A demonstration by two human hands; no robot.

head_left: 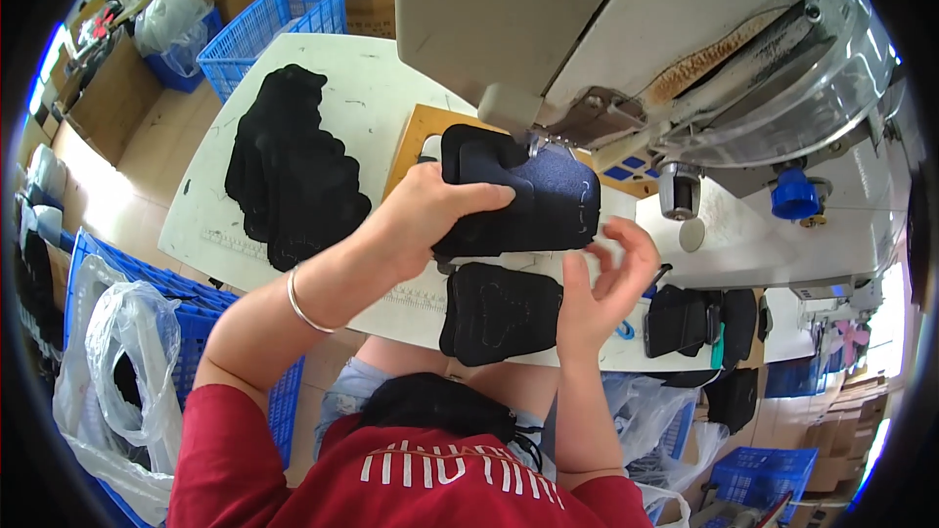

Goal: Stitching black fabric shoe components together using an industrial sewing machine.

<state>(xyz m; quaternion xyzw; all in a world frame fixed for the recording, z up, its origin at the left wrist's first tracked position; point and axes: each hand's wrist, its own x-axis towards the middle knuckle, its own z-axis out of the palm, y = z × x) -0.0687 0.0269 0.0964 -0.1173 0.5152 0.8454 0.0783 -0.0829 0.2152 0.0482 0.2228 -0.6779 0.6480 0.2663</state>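
Note:
A black padded fabric piece (548, 225) with a dark blue patch and light stitch marks lies under the needle area of a sewing machine (489, 29). My left hand (425, 210) grips its left side, thumb on top and the other fingers hidden beneath. Close by the piece's lower right corner is my right hand (604, 295), fingers apart and slightly curled, with nothing visible in it. Between my forearms, at the table's near edge, rests a small stack of black shaped pieces (504, 313) with faint stitching.
Overlapping black pieces (293, 171) cover part of the white table (201, 200) on the left. A black phone-like object (677, 321) lies at the right. Blue crates (264, 24) stand behind and beside the table; clear plastic bags (127, 332) hang over one at the left.

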